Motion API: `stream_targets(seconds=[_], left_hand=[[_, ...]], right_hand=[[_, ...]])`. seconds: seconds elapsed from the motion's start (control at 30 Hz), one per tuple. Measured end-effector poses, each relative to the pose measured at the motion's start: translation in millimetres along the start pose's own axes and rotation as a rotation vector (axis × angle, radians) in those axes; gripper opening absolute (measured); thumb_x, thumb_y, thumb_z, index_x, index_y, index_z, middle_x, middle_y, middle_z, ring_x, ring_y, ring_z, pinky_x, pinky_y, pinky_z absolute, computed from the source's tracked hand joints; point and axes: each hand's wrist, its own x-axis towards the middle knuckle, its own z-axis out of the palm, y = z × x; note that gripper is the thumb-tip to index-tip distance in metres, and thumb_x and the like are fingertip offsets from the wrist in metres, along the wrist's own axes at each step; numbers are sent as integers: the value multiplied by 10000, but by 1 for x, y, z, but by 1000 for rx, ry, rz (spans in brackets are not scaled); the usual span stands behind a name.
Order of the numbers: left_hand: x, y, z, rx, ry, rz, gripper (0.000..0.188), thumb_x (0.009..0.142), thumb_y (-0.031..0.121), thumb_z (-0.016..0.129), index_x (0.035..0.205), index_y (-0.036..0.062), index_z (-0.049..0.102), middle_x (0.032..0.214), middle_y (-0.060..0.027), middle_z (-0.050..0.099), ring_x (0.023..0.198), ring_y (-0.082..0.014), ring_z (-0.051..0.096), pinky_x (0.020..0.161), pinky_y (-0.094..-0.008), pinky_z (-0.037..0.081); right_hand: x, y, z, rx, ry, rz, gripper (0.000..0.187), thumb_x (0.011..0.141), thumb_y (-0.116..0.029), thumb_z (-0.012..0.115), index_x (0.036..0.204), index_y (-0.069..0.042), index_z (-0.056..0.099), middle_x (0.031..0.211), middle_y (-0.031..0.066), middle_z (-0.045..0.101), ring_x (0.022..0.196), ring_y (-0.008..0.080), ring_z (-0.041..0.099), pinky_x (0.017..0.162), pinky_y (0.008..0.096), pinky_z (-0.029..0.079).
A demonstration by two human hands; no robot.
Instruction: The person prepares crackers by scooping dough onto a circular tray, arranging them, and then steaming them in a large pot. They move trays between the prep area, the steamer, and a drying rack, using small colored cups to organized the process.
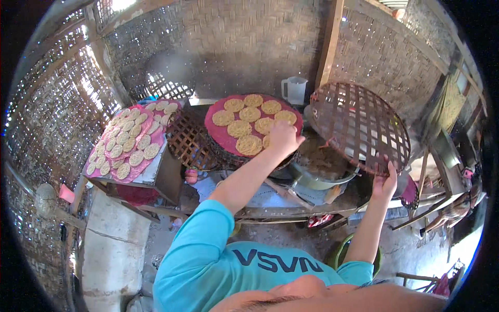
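Note:
My left hand (283, 139) is over a round tray covered with pink cloth (219, 136), above the right side of its flat, round, pale yellow noodle-like cakes (249, 114). Its fingers look curled downward and the thumb sticks out to the right; whatever they grip is hidden beneath. With my right hand (384, 183) I hold the lower edge of a round brown open-weave bamboo tray (358, 127). That tray is tilted up on the right, beyond a wide metal basin (325, 183) with brownish contents.
On the left, a table bears pink cloth with many similar cakes (125, 136). Another open-weave bamboo tray (188, 138) leans beside it. A clear plastic jug (295, 90) stands behind, near the wooden post (331, 44). A green tub (340, 253) sits below the bench on the right.

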Motion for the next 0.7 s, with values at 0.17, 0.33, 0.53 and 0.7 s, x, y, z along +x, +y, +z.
stream_targets(seconds=[0.17,0.33,0.53,0.7], left_hand=[[43,29,41,163,-127,-178,547,733,540,570,958,45,639,1123,-113,535,1075,-268,463,895,-499,323],[73,10,106,187,-112,-273,427,775,411,568,925,18,641,1081,-166,570,1049,-311,504,942,-557,270],[83,22,114,104,-140,-305,198,742,131,526,846,58,679,946,-176,622,967,-338,550,857,-471,364],[84,-2,114,2,-52,-309,146,702,138,550,696,67,677,777,-152,645,812,-345,599,745,-477,416]], right_hand=[[-17,-25,-21,-41,-19,-12,278,838,-71,517,1114,-77,478,1015,100,609,909,253,610,700,367,529],[-18,-26,-41,-41,-33,20,382,840,-88,515,1206,-90,405,1008,109,600,909,276,610,653,367,538],[-24,-30,-45,-90,31,13,451,838,-96,506,1263,-86,354,981,107,594,872,285,611,652,370,527],[-20,-21,-32,-86,40,65,427,841,-81,484,1253,-32,383,970,111,579,858,281,614,594,339,531]])
